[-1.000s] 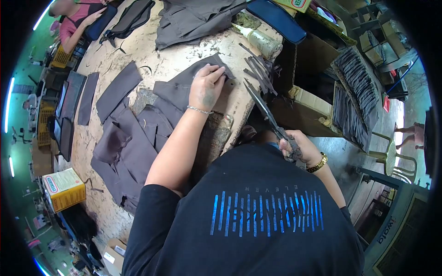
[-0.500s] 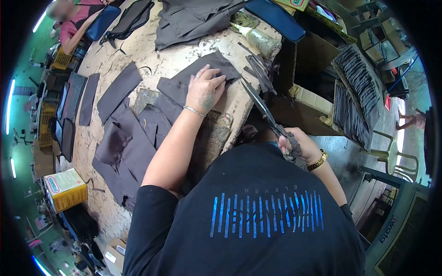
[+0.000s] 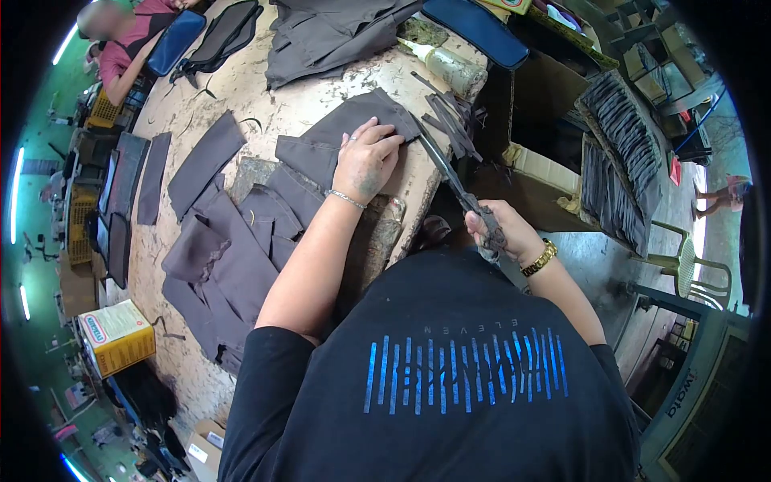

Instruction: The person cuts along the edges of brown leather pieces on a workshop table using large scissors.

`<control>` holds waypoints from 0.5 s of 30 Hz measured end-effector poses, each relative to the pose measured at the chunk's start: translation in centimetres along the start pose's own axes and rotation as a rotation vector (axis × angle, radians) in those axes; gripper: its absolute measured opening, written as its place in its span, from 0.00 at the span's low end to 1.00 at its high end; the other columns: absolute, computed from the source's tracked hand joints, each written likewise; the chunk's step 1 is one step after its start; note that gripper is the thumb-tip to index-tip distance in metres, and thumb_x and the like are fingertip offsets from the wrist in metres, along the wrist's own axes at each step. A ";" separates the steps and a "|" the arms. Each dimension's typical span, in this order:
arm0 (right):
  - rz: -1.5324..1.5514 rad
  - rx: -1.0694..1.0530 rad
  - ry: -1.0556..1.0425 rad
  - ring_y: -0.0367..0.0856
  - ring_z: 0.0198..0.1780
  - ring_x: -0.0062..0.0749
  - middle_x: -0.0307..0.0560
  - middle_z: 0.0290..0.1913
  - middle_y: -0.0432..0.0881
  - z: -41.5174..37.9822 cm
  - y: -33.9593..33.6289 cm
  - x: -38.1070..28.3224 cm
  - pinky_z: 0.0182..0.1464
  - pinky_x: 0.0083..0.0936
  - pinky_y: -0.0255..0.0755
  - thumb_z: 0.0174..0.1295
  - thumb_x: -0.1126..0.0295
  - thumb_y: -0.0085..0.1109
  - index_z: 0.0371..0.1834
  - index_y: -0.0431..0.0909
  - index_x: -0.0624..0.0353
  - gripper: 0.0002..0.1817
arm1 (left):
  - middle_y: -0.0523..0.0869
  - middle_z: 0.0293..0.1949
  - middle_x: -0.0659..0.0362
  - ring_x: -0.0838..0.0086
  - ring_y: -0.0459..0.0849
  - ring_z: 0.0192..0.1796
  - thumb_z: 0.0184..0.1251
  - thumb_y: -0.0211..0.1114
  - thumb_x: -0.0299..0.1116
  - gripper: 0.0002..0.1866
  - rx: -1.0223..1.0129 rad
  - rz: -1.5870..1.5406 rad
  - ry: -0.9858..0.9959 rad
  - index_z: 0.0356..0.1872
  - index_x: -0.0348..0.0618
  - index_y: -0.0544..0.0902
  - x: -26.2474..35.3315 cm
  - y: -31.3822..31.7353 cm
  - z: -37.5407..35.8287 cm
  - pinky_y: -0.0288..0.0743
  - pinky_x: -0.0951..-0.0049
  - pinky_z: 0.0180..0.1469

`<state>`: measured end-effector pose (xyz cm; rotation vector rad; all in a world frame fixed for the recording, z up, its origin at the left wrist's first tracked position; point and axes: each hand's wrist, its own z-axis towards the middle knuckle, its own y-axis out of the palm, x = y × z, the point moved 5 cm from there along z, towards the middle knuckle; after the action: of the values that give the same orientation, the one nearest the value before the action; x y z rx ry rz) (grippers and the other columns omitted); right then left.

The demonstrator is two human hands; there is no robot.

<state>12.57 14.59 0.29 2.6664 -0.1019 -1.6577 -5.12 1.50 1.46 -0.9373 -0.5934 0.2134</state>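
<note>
My left hand (image 3: 366, 161) lies on a dark grey-brown fabric piece (image 3: 329, 120), its fingers spread over the cloth and pressing it on the table. In my right hand (image 3: 512, 229) is a pair of long scissors (image 3: 446, 165), its handles wrapped in dark, ragged material. The blades point up and left, with their tips right at the right-hand edge of the fabric piece, beyond my left fingertips. Thin dark fabric strips (image 3: 454, 124) lie in a small heap beside the blades.
Cut fabric panels (image 3: 213, 269) overlap on the worn table (image 3: 152, 273), left of my arm. A larger fabric pile (image 3: 333, 40), glue bottle (image 3: 454, 68) and blue case (image 3: 478, 32) lie farther back. A cardboard box (image 3: 542, 181) stands right; another person sits far left.
My right hand has moved up and left with the scissors, bringing the blade tips to the fabric's edge. My left hand has shifted slightly right on the cloth.
</note>
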 end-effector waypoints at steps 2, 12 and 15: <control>-0.010 0.011 0.007 0.65 0.17 0.11 0.32 0.17 0.69 0.2 0.1 -0.3 0.19 0.09 0.58 0.49 0.42 0.58 0.21 0.69 0.58 0.27 | 0.79 0.44 0.64 0.63 0.73 0.54 0.51 0.61 0.31 0.09 0.019 -0.012 0.003 0.36 0.55 0.82 -0.1 0.1 0.0 0.67 0.43 0.49; -0.017 0.017 0.006 0.68 0.19 0.14 0.34 0.17 0.71 -0.1 0.3 -0.6 0.22 0.13 0.63 0.48 0.39 0.58 0.22 0.74 0.59 0.29 | 0.81 0.42 0.60 0.59 0.75 0.53 0.53 0.61 0.27 0.07 0.052 -0.035 0.028 0.34 0.49 0.82 0.5 -0.5 0.1 0.70 0.61 0.50; -0.049 0.014 0.008 0.68 0.19 0.14 0.34 0.18 0.71 -0.1 0.3 -0.6 0.21 0.13 0.62 0.48 0.39 0.58 0.22 0.73 0.59 0.29 | 0.81 0.42 0.61 0.60 0.75 0.53 0.53 0.60 0.28 0.07 0.041 -0.020 0.019 0.34 0.49 0.82 0.7 -0.6 0.1 0.69 0.60 0.50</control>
<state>12.33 14.28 0.88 2.7072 -0.0485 -1.6653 -4.68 1.50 2.23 -0.8923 -0.5790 0.1980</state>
